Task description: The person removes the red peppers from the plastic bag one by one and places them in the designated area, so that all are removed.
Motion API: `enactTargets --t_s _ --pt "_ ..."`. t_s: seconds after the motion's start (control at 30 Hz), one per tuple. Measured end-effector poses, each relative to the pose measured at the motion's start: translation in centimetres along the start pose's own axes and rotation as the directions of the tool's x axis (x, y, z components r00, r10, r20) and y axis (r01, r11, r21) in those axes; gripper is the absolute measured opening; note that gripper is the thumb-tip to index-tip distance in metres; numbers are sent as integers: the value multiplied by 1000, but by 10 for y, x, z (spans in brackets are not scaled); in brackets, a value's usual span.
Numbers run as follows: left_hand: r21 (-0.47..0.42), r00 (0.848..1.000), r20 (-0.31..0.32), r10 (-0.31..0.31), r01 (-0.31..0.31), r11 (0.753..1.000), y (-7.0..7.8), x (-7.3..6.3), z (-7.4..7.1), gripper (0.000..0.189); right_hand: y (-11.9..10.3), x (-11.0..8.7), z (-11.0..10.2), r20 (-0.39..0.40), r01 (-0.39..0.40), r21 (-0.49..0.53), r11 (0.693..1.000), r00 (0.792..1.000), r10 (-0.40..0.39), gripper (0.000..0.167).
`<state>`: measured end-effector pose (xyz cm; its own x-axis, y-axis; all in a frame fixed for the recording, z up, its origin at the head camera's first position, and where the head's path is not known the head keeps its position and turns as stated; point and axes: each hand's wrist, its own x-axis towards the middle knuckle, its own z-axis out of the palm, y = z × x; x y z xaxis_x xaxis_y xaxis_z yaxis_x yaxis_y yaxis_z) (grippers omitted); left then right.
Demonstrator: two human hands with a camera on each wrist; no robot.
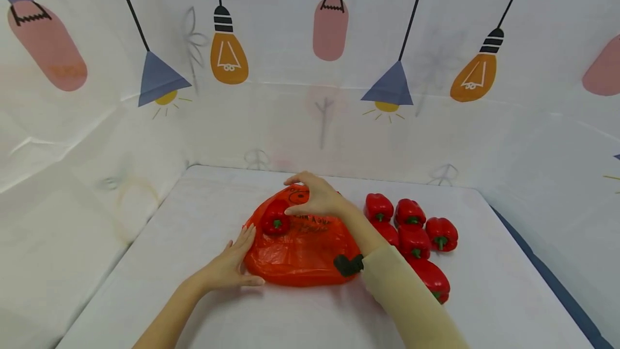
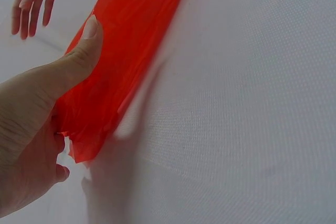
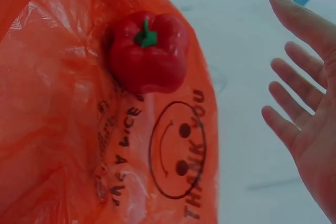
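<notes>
An orange-red plastic bag (image 1: pixel 300 257) lies on the white table, printed with a smiley face and "THANK YOU". One red bell pepper (image 1: pixel 275 220) with a green stem rests on the bag's upper left part; the right wrist view shows this pepper (image 3: pixel 149 53) closely. My left hand (image 1: pixel 227 265) touches the bag's left edge, fingers extended and thumb spread apart. Over the far part of the bag is my right hand (image 1: pixel 317 196), thumb and fingers spread beside the pepper, holding nothing. In the right wrist view that hand (image 3: pixel 315 87) stands apart from the pepper.
Several red bell peppers (image 1: pixel 414 238) are grouped on the table right of the bag, some partly hidden by the right forearm. A dark heart-shaped piece (image 1: pixel 347 265) sits at the right sleeve's cuff. Behind the table (image 1: pixel 203 193) hangs a white sheet (image 1: pixel 281 123) with printed lamps.
</notes>
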<state>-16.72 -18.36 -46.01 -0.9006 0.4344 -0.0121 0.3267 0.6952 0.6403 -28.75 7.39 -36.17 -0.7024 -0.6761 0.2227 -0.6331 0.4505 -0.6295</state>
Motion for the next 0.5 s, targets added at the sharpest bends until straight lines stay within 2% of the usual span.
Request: enactTargets --t_s 0.2,0.4,0.5 --pt "-8 1000 -6 10 -10 1000 2 0 0 117 15 10 17 64 -115 3 993 991 114 56" --pt "-15 1000 -5 5 -5 1000 5 -2 -1 116 27 18 40 93 -283 -68 957 953 288 69" --pt "-24 1000 -3 2 -2 1000 6 -2 -1 116 27 22 50 112 -316 -68 946 940 322 77"
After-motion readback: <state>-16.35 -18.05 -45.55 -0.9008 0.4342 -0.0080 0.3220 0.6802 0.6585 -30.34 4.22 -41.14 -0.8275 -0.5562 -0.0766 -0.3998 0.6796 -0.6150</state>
